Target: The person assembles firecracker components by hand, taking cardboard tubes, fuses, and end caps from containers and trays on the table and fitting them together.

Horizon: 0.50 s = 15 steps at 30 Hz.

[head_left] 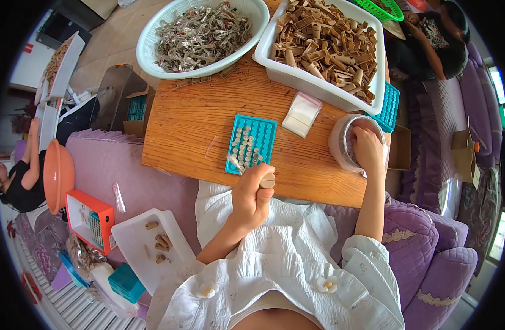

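Note:
My left hand (251, 193) is closed around a small tan cylinder (268, 181), its round end facing up with a line across it. A shiny clear piece (235, 161) sticks out beyond my fingers, over a teal tray (265, 137) with rows of round pockets. Small silvery discs (243, 144) fill several pockets on the tray's left side. My right hand (367, 147) reaches down into a clear round tub (339, 144) near the table's right edge. Its fingertips are hidden inside, so whether they grip anything does not show.
On the wooden table (186, 121) lies a stack of clear bags (302, 114). Behind stand a pale basin (148, 47) of shiny clips and a white bin (266, 58) of tan pieces. To my left, a white tray (132, 234) holds a few tan cylinders. Two other people sit nearby.

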Motion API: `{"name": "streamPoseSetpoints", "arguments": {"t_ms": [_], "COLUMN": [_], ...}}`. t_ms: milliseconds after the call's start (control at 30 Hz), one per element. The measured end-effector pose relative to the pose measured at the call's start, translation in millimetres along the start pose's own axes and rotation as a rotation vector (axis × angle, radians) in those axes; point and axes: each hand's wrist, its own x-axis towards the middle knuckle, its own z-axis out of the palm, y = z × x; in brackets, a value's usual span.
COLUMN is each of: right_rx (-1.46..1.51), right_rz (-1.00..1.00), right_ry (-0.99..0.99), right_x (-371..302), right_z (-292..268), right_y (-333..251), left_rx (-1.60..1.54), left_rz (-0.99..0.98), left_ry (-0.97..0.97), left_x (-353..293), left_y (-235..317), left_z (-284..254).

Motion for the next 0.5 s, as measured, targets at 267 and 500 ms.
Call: {"name": "streamPoseSetpoints", "arguments": {"t_ms": [267,500], "right_rx": [0.415,0.566], "right_rz": [0.047,0.062], "right_ry": [0.22,0.323], "right_x": [-9.0,-23.8], "right_z": [-26.0,-41.6], "right_y": [-14.4,-32.4], "left_rx": [0.169,-0.349], "left_rz": [0.154,-0.246], "left_ry": [0.056,-0.015], "left_x": [8.3,9.2], "left_y": [4.2,10.2], "left_z": [-0.8,-11.8]}}
